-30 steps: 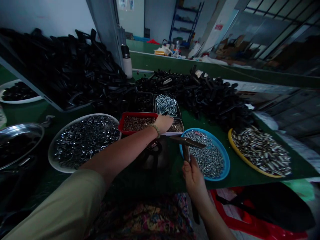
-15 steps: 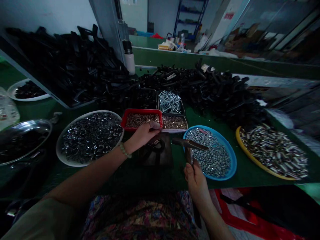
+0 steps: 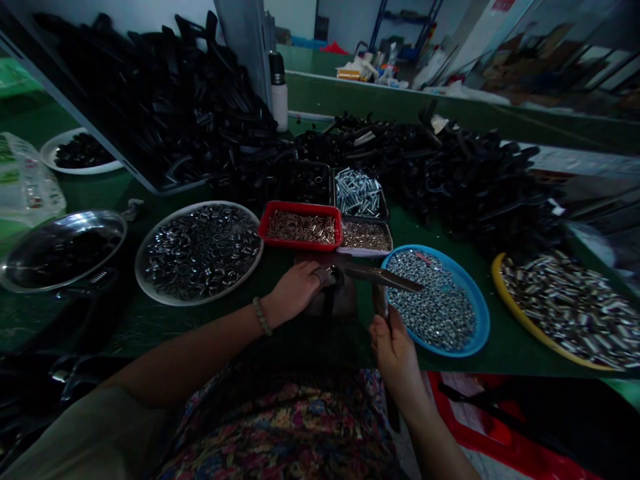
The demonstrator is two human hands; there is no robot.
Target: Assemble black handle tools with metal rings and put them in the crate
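Observation:
My right hand [image 3: 393, 350] grips the handle of a small hammer [image 3: 380, 279], whose head hangs level over the near edge of the blue dish of small nuts [image 3: 477, 303]. My left hand [image 3: 295, 290] is closed in a pinch on a small metal piece at a dark block [image 3: 337, 300] in front of me, on which a black looped part lies. Just beyond stand a red tray of small brown pins [image 3: 301, 227] and a white tray of similar bits [image 3: 365, 237].
A white plate of shiny rings [image 3: 200, 250] sits left, a steel bowl [image 3: 60, 247] further left. A yellow plate of metal sleeves [image 3: 565, 307] lies right. Heaps of black plastic parts [image 3: 165, 113] fill the back, with a tray of screws [image 3: 357, 193] and a bottle [image 3: 279, 90].
My left hand has drawn back from the small trays to the dark block, now pinching a small piece. The hammer in my right hand has stayed almost still. The view has tilted down.

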